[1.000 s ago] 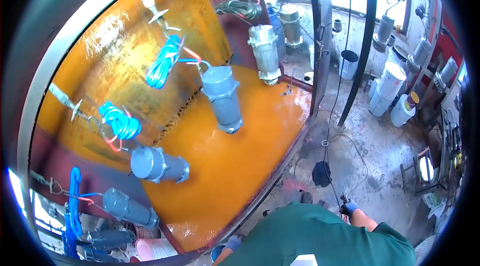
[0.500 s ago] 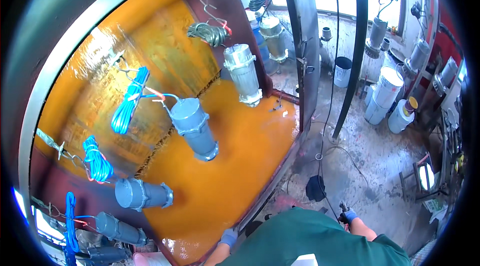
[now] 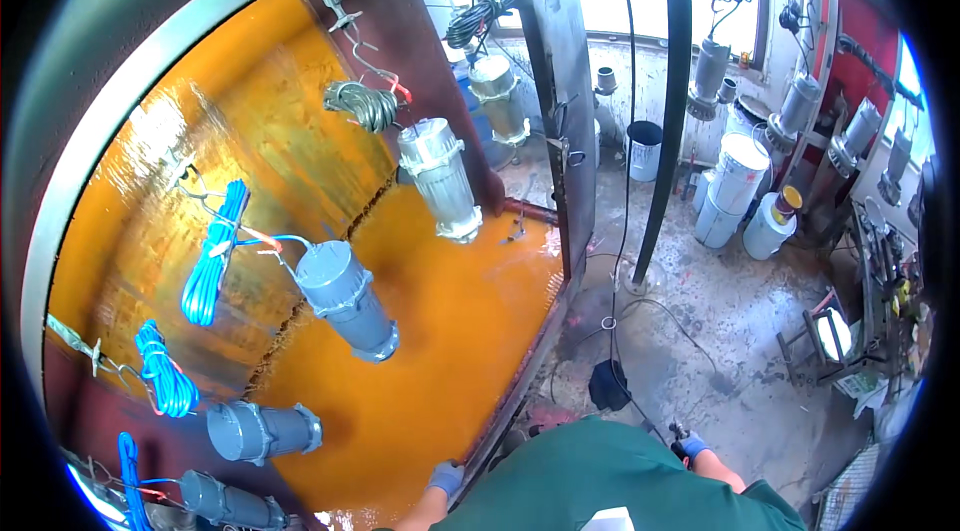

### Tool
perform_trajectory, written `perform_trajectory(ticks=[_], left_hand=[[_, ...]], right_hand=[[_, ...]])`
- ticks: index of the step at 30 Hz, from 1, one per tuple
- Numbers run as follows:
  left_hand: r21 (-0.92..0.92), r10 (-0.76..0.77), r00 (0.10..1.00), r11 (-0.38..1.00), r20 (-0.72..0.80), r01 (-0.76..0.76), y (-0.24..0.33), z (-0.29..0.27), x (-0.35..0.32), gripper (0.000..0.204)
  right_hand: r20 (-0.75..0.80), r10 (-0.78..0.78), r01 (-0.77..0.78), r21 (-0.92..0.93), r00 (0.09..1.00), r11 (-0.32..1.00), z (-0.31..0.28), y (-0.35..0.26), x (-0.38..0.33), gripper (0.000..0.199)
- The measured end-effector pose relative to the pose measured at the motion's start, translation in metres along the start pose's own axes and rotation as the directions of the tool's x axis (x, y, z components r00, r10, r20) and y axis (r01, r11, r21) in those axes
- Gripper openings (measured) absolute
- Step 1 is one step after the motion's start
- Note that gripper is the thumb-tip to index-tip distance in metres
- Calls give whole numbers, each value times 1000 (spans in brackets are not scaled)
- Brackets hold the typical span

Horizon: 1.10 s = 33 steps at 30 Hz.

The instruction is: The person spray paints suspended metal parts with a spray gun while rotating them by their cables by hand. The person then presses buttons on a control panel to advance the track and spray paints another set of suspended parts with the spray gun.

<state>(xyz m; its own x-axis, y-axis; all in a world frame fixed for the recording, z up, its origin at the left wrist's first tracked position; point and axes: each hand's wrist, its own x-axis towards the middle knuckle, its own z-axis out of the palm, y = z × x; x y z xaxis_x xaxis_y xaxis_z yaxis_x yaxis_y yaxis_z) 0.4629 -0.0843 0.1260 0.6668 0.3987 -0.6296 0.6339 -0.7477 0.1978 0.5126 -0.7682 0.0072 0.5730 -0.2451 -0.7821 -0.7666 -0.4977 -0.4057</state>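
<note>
My left hand, in a blue-grey glove, is at the near dark metal rim of an orange-coated booth, its fingers curled over the rim. Lower right, my gloved right hand grips a small dark spray gun with a black hose running to it. Part of the right hand is hidden by the gun and my green shirt. Inside the booth hang grey metal cylinders, including one in the middle, a shinier one behind it and a tilted one nearer. Neither hand touches them.
Bundled blue cables hang from hooks above the cylinders. A metal post and a dark upright bar rise beyond the booth. White buckets and more hanging cylinders stand to the right. A small frame stand sits on the stained floor.
My view has turned to the right, so the booth and hanging cylinders appear farther left and mostly lower. Both hands keep nearly the same places and grips.
</note>
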Motion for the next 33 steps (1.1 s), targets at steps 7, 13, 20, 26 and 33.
perform_trajectory(ticks=[7, 13, 20, 26, 33], left_hand=[[-98, 86, 995, 992, 55, -81, 33, 6, 18, 43], [-87, 211, 971, 976, 116, -201, 45, 15, 34, 47], [-87, 198, 940, 980, 277, -180, 26, 36, 54, 51], [-215, 238, 932, 960, 274, -182, 12, 45, 55, 54], [55, 210, 974, 975, 88, -215, 44, 43, 39, 57]], right_hand=[[21, 163, -164, 90, 986, 982, -1, 9, -19, 65], [-37, 15, -15, -1, 999, 1000, -10, 35, -3, 77], [72, 204, -211, 127, 976, 969, -10, 32, -5, 53], [60, 124, -131, 132, 990, 982, 2, 50, -7, 56], [25, 172, -170, -74, 985, 983, 6, 87, 16, 63]])
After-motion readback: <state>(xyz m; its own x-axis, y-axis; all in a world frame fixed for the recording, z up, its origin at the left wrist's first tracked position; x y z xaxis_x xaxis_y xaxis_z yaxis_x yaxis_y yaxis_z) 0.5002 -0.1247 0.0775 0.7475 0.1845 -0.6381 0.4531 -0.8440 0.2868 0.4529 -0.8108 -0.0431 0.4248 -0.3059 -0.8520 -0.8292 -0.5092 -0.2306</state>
